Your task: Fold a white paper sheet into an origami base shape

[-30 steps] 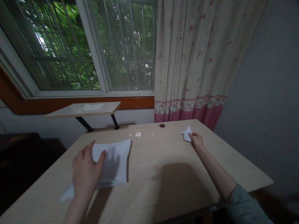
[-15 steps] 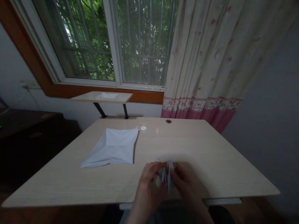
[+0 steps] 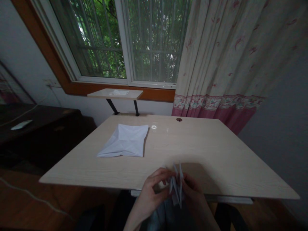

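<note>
2 bare hands meet at the bottom centre of the frame, over the near edge of the table [image 3: 216, 160]. At the far left, a dark cabinet [image 3: 48, 128] carries a small pale slip [image 3: 21, 124]. Left of centre on the tabletop lies a flat, creased white sheet [image 3: 125, 141], untouched and well apart from the hands. The left hand [image 3: 150, 192] has its fingers closed, pinching the left side of a small folded paper piece [image 3: 176, 187] whose pointed flaps stand upright. The right hand [image 3: 196, 197] grips the piece's right side, fingers curled onto it. In the upper right hangs a floral curtain [image 3: 228, 57] with a pink hem.
</note>
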The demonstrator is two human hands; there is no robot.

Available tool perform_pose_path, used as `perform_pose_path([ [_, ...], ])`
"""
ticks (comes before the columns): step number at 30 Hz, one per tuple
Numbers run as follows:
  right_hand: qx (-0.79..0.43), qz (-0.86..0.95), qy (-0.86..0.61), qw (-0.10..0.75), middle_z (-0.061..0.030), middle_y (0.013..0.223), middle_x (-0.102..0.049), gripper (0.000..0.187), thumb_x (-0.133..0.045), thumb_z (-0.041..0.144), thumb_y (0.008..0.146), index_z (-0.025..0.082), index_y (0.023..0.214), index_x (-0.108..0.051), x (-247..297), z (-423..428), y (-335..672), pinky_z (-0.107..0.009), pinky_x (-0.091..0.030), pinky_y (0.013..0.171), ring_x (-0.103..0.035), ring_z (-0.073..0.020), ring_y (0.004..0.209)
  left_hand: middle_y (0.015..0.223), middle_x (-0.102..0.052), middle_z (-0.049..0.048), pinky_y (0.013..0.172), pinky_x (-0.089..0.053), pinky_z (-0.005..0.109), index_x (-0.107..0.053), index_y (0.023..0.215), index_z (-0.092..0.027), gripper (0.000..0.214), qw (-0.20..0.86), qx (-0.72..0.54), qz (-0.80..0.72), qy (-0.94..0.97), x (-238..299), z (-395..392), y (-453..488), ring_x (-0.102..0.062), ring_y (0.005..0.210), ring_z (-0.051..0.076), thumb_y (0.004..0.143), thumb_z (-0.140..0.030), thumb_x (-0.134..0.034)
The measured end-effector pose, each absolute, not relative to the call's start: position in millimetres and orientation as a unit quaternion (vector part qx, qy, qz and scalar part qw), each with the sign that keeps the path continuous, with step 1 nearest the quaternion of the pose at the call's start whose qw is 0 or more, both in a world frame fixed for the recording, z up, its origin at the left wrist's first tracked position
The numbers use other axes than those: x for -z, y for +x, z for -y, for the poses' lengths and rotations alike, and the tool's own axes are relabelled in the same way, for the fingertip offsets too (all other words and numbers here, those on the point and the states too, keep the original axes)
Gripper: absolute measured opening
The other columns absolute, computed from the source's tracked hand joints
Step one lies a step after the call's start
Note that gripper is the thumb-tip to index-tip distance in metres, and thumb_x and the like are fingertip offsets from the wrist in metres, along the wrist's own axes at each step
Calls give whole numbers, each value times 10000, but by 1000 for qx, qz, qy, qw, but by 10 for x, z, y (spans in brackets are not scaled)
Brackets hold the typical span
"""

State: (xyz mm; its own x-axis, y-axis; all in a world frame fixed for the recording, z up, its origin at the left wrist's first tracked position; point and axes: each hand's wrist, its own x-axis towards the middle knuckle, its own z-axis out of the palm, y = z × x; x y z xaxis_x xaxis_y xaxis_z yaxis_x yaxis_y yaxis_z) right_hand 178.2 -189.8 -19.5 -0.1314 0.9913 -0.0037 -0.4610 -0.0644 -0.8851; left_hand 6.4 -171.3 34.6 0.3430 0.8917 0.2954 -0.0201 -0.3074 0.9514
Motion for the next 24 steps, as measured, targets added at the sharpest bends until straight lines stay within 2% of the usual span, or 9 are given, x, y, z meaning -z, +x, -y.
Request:
perform_pose_path([
  [7,-561,469,-388,561,-21,765,-632,321,-703,524,841,207,792,-693,89,1925,1797,-273,-435,664,-563,-176,726,749,-729,47,653,-500,231,-758,739,-175,134,439,-549,-372,605,-260,1683,164,-676,723,182,690,-133,-641],
  [9,-560,488,-385,548,-22,782,-626,317,-695,519,850,206,804,-688,73,1937,1815,-275,-433,665,-560,-177,739,679,-701,36,585,-479,218,-734,734,-162,76,453,-561,-405,562,-218,1672,212,-645,638,164,712,-200,-672],
  [11,-561,496,-372,548,-34,825,-642,313,-706,515,840,206,802,-683,76,1946,1806,-294,-455,702,-580,-189,775,610,-648,5,527,-444,199,-700,779,-158,135,461,-582,-438,508,-164,1668,280,-593,562,137,728,-282,-716],
  [13,-572,478,-364,559,-42,887,-669,291,-746,493,808,223,899,-687,92,1950,1763,-312,-485,709,-609,-197,781,586,-596,-28,516,-432,185,-652,812,-166,218,462,-608,-451,462,-108,1675,359,-560,540,117,730,-345,-744],
  [14,-572,457,-369,573,-45,938,-682,326,-776,467,783,242,997,-678,102,1949,1734,-311,-498,690,-622,-192,766,592,-582,-40,521,-438,182,-622,822,-174,257,461,-623,-453,441,-86,1682,394,-550,531,109,721,-366,-759],
  [17,-528,377,-417,636,-62,1193,-654,719,-857,372,690,329,1321,-515,140,1921,1664,-280,-514,594,-644,-161,712,699,-617,-31,562,-478,199,-568,869,-195,297,455,-632,-476,409,-61,1725,457,-561,552,106,803,-450,-705],
  [19,-492,343,-453,660,-71,1224,-642,833,-885,346,640,335,1364,-472,167,1891,1661,-275,-521,561,-649,-155,688,831,-659,20,653,-527,238,-596,861,-190,292,439,-620,-472,447,-75,1773,456,-640,707,150,866,-481,-626],
  [21,-484,328,-469,661,-65,1089,-688,770,-890,353,623,292,1302,-533,185,1869,1687,-299,-542,578,-665,-181,693,978,-676,64,733,-555,278,-631,872,-183,241,435,-586,-454,511,-90,1837,438,-676,863,194,843,-420,-661],
  [24,-481,307,-470,673,-46,901,-713,573,-895,362,606,249,1100,-627,174,1881,1727,-348,-566,647,-691,-235,757,1105,-682,82,763,-571,309,-654,885,-193,214,392,-527,-461,596,-82,1950,417,-688,919,215,716,-239,-778],
])
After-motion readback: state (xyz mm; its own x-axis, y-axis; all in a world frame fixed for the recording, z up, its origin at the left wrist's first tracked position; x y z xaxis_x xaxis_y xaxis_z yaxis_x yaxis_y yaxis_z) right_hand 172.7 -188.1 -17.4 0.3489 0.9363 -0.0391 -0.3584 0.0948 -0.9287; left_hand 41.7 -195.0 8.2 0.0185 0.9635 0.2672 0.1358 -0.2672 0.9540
